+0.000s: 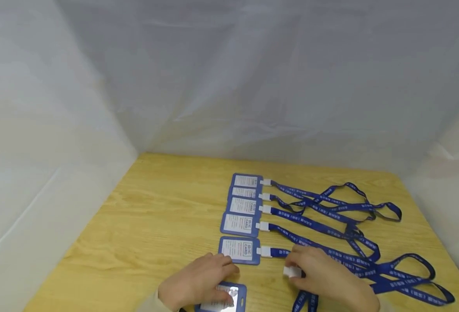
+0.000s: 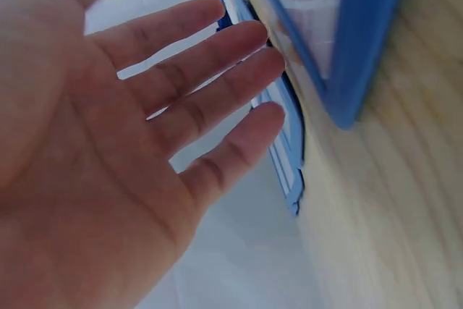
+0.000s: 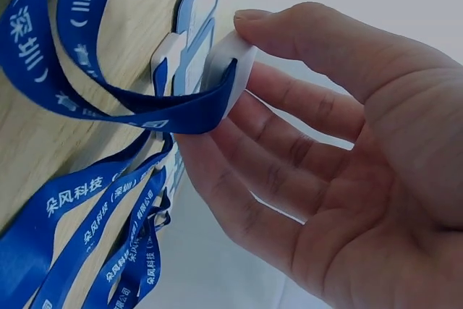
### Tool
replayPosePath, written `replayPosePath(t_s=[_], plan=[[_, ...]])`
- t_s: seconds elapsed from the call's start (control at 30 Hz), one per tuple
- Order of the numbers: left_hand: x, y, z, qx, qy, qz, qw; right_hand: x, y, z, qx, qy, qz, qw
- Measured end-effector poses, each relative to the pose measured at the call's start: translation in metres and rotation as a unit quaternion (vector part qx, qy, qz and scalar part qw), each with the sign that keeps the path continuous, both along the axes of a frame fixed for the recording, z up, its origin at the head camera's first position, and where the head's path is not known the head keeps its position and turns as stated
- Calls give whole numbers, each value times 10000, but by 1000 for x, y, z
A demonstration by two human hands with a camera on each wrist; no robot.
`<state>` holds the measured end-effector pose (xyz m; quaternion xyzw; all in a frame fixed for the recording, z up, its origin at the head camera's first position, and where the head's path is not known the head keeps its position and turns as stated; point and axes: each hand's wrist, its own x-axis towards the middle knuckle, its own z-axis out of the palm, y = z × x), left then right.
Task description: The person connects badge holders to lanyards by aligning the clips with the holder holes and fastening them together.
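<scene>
My right hand (image 1: 323, 275) pinches the white clip (image 1: 290, 272) of a blue printed lanyard (image 1: 312, 303) between thumb and fingers. In the right wrist view, the strap loops through that clip (image 3: 233, 63) and hangs off to the left. My left hand (image 1: 200, 277) hovers over a loose blue badge holder (image 1: 238, 301) at the table's front, its thumb across the holder's face. Seen from the left wrist, the fingers are nearly straight and spread, beside the holder (image 2: 362, 41); whether they touch it, I cannot tell. The holder's slot end points right, towards the clip.
Several blue badge holders with white cards lie in a column, the nearest holder (image 1: 240, 250) just beyond my hands. White clips (image 1: 266, 251) join them to blue lanyards (image 1: 331, 232) spread rightward, partly tangled. The wooden table (image 1: 136, 234) is bordered by pale sheeting (image 1: 253, 86).
</scene>
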<state>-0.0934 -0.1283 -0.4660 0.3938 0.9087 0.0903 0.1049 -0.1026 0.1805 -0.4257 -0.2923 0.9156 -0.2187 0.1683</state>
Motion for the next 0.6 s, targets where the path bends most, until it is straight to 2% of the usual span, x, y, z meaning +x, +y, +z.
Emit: replayPosePath(t_s=[0.07, 0.27, 0.47, 0.6], plan=[[3, 0, -2, -44, -82, 146, 9998, -1, -1, 0, -50, 9, 45, 10000], [7, 0, -8, -147, 314, 145, 9993, -2, -7, 1, -13, -14, 14, 10000], [6, 1, -9, -166, 212, 111, 9996, -2, -16, -3, 287, -223, 23, 9993], [3, 3, -9, -197, 154, 127, 9996, -2, -20, -6, 398, -188, 56, 9990]])
